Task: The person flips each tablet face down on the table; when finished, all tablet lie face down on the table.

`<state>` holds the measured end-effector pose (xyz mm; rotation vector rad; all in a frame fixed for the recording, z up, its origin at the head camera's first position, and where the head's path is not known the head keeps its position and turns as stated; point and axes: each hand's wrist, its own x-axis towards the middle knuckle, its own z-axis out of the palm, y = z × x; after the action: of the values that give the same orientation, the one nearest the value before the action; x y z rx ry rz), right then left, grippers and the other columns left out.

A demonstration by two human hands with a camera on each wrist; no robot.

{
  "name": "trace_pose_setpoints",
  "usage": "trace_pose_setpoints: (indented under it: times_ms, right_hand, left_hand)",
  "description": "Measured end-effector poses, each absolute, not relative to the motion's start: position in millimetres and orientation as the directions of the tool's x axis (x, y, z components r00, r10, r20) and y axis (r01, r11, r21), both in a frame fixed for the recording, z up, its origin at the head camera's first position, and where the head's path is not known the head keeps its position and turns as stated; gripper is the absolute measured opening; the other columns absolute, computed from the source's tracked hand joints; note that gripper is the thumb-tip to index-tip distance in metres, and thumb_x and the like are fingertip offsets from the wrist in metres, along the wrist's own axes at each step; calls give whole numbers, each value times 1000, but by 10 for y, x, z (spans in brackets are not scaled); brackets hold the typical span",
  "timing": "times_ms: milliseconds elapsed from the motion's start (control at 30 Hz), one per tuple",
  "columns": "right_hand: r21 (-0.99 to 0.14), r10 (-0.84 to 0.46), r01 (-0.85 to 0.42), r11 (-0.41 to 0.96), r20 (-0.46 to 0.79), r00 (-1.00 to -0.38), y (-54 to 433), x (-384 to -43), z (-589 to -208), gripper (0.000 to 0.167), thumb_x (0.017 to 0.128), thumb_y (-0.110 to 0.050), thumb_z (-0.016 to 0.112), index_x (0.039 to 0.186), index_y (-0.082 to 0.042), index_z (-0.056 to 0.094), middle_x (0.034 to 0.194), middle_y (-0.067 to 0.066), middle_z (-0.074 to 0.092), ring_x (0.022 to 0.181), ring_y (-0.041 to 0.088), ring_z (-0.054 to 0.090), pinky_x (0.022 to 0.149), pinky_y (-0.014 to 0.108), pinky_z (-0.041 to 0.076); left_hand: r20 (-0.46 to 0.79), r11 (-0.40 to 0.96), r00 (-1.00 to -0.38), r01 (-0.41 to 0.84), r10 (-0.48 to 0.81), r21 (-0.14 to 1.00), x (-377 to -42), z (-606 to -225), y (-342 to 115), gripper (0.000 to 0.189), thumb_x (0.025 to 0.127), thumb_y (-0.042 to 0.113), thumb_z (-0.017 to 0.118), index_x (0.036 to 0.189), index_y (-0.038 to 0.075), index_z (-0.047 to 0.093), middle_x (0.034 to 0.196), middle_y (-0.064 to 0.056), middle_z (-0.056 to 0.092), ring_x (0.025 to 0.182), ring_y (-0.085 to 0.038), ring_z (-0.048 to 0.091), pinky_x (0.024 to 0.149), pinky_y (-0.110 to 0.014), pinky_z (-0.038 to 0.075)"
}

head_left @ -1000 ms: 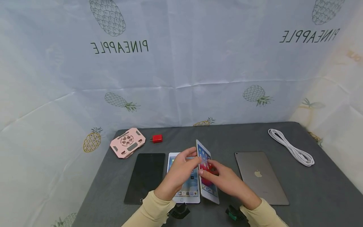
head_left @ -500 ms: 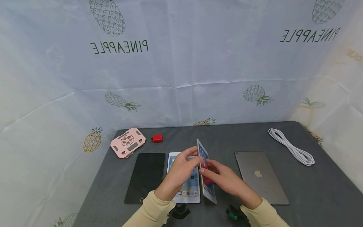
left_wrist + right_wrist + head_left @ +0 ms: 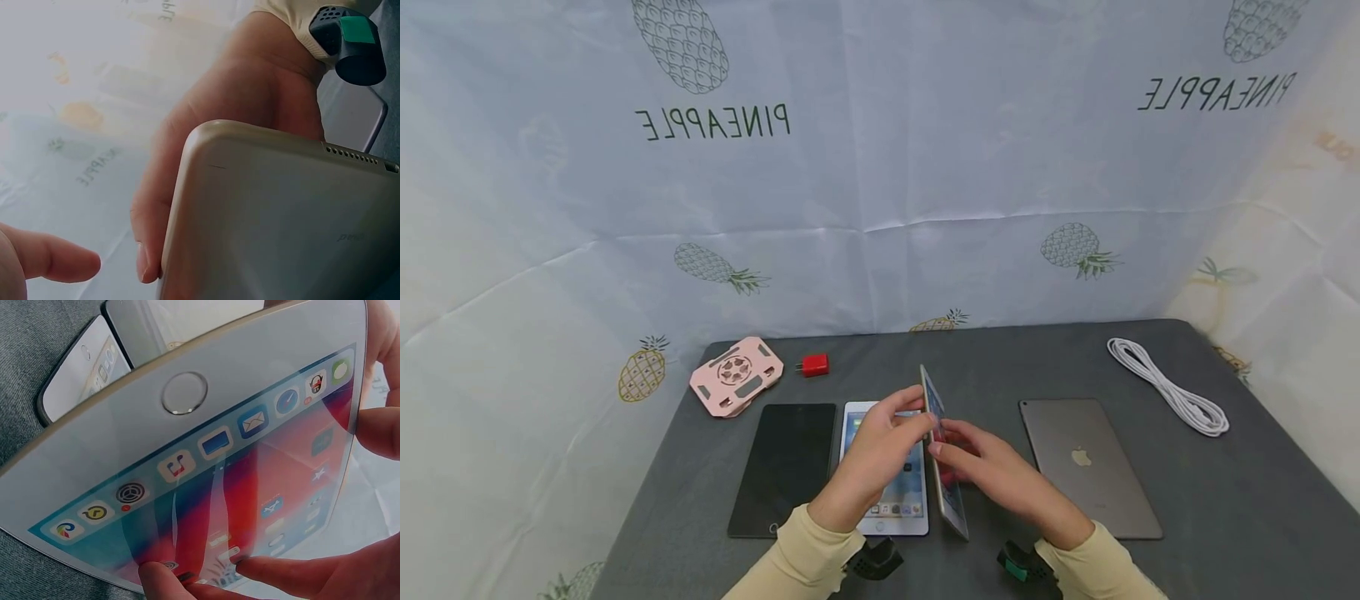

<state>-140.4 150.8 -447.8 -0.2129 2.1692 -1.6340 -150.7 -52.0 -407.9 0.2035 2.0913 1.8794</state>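
Note:
Between both hands a white-fronted tablet (image 3: 952, 500) stands tilted, nearly edge-on in the head view. Its lit screen faces right, and a round home button (image 3: 184, 393) shows in the right wrist view. The pale back (image 3: 281, 206) fills much of the left wrist view. My left hand (image 3: 878, 446) holds the tablet by its left side, thumb near the edge and fingers toward the far end. My right hand (image 3: 1000, 475) has its thumb at the near long edge and fingertips on the screen side. Just left, partly under my left forearm, lies another lit white tablet (image 3: 895, 527).
A black tablet (image 3: 782, 467) lies on the grey table at left, and a grey tablet (image 3: 1111, 487) lies back up at right. Farther back are a pink case (image 3: 752, 354), a red charger plug (image 3: 815, 365) and a coiled white cable (image 3: 1168, 387). A pineapple-print cloth (image 3: 880, 167) hangs behind.
The held tablet has turned so its screen shows as a narrower strip, its near end swinging left. My right hand has shifted slightly with it; my left hand is almost still.

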Motion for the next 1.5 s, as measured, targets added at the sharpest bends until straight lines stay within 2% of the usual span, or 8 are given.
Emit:
trace_pose_setpoints:
  times_ms: [333, 500, 767, 1033, 1267, 1500]
  right_hand:
    - [-951, -372, 130, 281, -233, -898, 1499, -1400, -4438, 74, 109, -43, 60, 165, 0, 38, 159, 26, 54, 125, 28, 71, 103, 50, 62]
    - [-949, -362, 137, 285, -239, -901, 1497, -1393, -4428, 72, 109, -42, 60, 164, 0, 39, 159, 26, 54, 127, 29, 70, 104, 51, 62]
    - [-958, -365, 133, 253, -222, -904, 1533, -1398, -4404, 72, 109, -39, 62, 164, 0, 38, 161, 28, 51, 139, 39, 63, 106, 51, 61]
    - [-955, -344, 133, 265, -222, -912, 1558, -1404, -4358, 71, 108, -36, 63, 164, 0, 39, 161, 29, 51, 140, 39, 63, 107, 51, 60]
    - [-950, -344, 117, 289, -217, -913, 1577, -1406, -4351, 71, 108, -36, 62, 165, -1, 39, 162, 28, 51, 140, 39, 63, 107, 51, 60]
    - [-950, -366, 114, 290, -220, -904, 1605, -1419, -4336, 70, 109, -35, 60, 166, -2, 36, 162, 29, 50, 141, 44, 61, 108, 55, 59]
  left_hand:
    - [-130, 134, -941, -92, 313, 987, -1495, -4082, -520, 62, 107, 33, 64, 162, 9, 48, 156, -13, 54, 133, -28, 60, 113, -57, 50]
    - [-125, 135, -938, -85, 322, 987, -1496, -4088, -518, 62, 107, 33, 63, 163, 10, 47, 158, -15, 53, 134, -29, 59, 113, -58, 50]
    - [-141, 142, -932, -99, 333, 985, -1510, -4101, -482, 61, 107, 33, 63, 162, 12, 48, 155, -15, 55, 124, -23, 65, 114, -57, 51]
    - [-133, 96, -937, -108, 322, 990, -1497, -4135, -433, 55, 112, 30, 56, 162, 10, 48, 152, -16, 57, 123, -24, 67, 112, -52, 55]
    - [-175, 58, -926, -166, 335, 984, -1542, -4220, -432, 55, 114, 40, 48, 162, 13, 48, 157, -16, 54, 122, -26, 69, 115, -52, 54]
    - [-236, 65, -908, -228, 345, 972, -1573, -4298, -411, 61, 114, 49, 44, 163, 14, 47, 148, -15, 59, 113, -22, 71, 114, -51, 55]
